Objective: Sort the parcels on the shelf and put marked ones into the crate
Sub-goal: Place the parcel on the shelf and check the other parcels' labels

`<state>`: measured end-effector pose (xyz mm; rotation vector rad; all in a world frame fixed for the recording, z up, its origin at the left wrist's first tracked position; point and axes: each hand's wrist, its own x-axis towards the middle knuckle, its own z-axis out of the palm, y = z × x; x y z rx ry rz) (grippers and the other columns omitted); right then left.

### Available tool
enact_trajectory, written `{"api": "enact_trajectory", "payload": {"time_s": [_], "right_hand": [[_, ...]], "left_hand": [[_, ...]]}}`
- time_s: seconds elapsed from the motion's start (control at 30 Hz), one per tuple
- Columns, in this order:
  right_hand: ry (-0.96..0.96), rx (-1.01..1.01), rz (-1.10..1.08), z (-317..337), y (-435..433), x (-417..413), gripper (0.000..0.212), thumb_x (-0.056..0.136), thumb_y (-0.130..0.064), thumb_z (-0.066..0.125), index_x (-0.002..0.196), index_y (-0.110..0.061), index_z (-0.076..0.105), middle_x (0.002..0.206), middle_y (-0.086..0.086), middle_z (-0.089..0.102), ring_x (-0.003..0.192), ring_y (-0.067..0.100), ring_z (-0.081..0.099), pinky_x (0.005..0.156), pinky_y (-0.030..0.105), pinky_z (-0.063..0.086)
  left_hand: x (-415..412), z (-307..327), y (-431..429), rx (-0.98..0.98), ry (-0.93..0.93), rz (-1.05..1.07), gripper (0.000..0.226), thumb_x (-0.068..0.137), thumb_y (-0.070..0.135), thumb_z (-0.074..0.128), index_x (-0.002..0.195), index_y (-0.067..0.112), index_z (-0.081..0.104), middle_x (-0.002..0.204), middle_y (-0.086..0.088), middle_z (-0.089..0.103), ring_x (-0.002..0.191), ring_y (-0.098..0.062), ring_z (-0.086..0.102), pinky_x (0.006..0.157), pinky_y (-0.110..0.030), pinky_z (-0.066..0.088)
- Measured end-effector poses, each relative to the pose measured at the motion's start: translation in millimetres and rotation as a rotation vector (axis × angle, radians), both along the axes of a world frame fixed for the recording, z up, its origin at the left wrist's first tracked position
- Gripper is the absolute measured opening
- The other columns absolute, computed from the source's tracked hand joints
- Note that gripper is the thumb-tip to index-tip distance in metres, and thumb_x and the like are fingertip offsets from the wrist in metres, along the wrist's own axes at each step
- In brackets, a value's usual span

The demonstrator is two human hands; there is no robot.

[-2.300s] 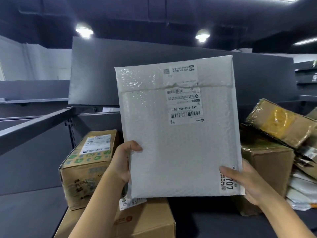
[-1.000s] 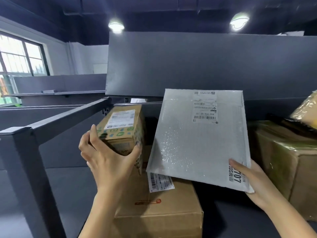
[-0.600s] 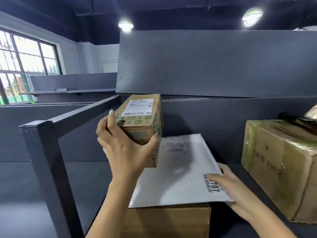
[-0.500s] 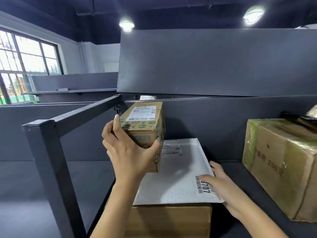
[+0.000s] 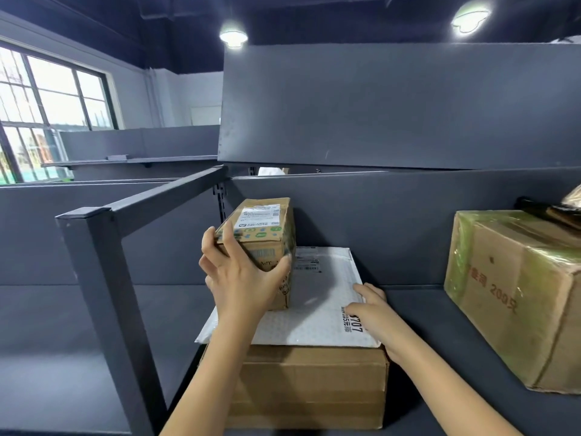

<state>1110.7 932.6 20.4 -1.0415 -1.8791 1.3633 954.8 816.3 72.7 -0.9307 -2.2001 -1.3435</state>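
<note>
Presently: small carton point(image 5: 261, 243), label up, long axis 6 to 12 o'clock, sits at 10 o'clock on the white mailer point(image 5: 317, 313); left hand point(image 5: 242, 278) curls fingers and thumb round its near end. Likely light, stiff; best gripped across short sides. At the mailer's 3 o'clock edge, right hand point(image 5: 374, 313) rests relaxed-fingered; mailer probably slippery.

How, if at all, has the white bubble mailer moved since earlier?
Yes: the white bubble mailer came down, from upright before the back panel to flat on the large cardboard box.
</note>
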Motion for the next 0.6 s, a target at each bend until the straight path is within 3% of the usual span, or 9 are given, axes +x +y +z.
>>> {"api": "enact_trajectory", "payload": {"time_s": [0.13,0.2,0.27,0.33,0.4,0.53,0.6], "right_hand": [[0.023,-0.025,-0.005,7,0,10,0.059,0.090,-0.009,0.058,0.144,-0.017,0.036,0.154,-0.005,0.017,0.121,0.011,0.040,0.077,0.020,0.041],[0.031,-0.009,0.011,6,-1,16,0.058,0.093,-0.016,0.057,0.146,-0.021,0.034,0.154,-0.009,0.015,0.115,0.005,0.040,0.078,0.017,0.039],[0.072,0.044,0.004,7,-2,23,0.057,0.095,-0.023,0.055,0.147,-0.023,0.031,0.154,-0.011,0.014,0.115,0.000,0.040,0.089,0.015,0.037],[0.057,0.146,-0.025,9,-1,27,0.056,0.095,-0.028,0.053,0.146,-0.025,0.031,0.155,-0.010,0.014,0.133,0.003,0.029,0.106,0.022,0.027],[0.003,0.237,-0.054,13,1,32,0.054,0.095,-0.030,0.053,0.145,-0.025,0.033,0.154,-0.010,0.015,0.142,0.008,0.019,0.112,0.028,0.021],[-0.087,0.428,-0.152,20,5,46,0.051,0.094,-0.031,0.055,0.142,-0.026,0.038,0.152,-0.007,0.022,0.143,0.012,0.015,0.116,0.031,0.019],[-0.116,0.499,-0.215,22,6,64,0.049,0.093,-0.030,0.056,0.140,-0.027,0.040,0.149,-0.009,0.026,0.142,0.012,0.017,0.112,0.025,0.018]], "left_hand": [[-2,-4,-4,-0.030,0.031,-0.035,0.115,0.055,0.078,0.060,0.143,0.024,0.010,0.150,-0.010,0.006,0.134,-0.034,0.015,0.107,-0.057,0.030],[0,-5,-7,-0.004,0.123,-0.001,0.113,0.054,0.084,0.050,0.142,0.026,0.009,0.149,-0.010,0.004,0.139,-0.031,0.004,0.116,-0.057,0.010],[7,-3,-7,0.079,0.295,0.036,0.107,0.059,0.083,0.047,0.141,0.021,0.018,0.146,-0.010,0.009,0.140,-0.031,0.004,0.116,-0.053,0.000],[22,3,-4,0.134,0.440,0.007,0.097,0.066,0.079,0.049,0.138,0.017,0.027,0.143,-0.010,0.017,0.137,-0.033,0.012,0.116,-0.049,0.005],[40,9,3,0.114,0.522,-0.122,0.085,0.073,0.071,0.050,0.137,0.018,0.033,0.140,-0.010,0.027,0.135,-0.033,0.020,0.115,-0.045,0.013],[74,10,28,-0.075,0.536,-0.434,0.053,0.083,0.055,0.042,0.120,0.020,0.058,0.119,0.001,0.061,0.116,-0.024,0.054,0.099,-0.038,0.039],[89,8,48,-0.171,0.452,-0.542,0.043,0.086,0.050,0.044,0.115,0.022,0.061,0.111,0.005,0.064,0.105,-0.021,0.058,0.091,-0.035,0.043]]}}
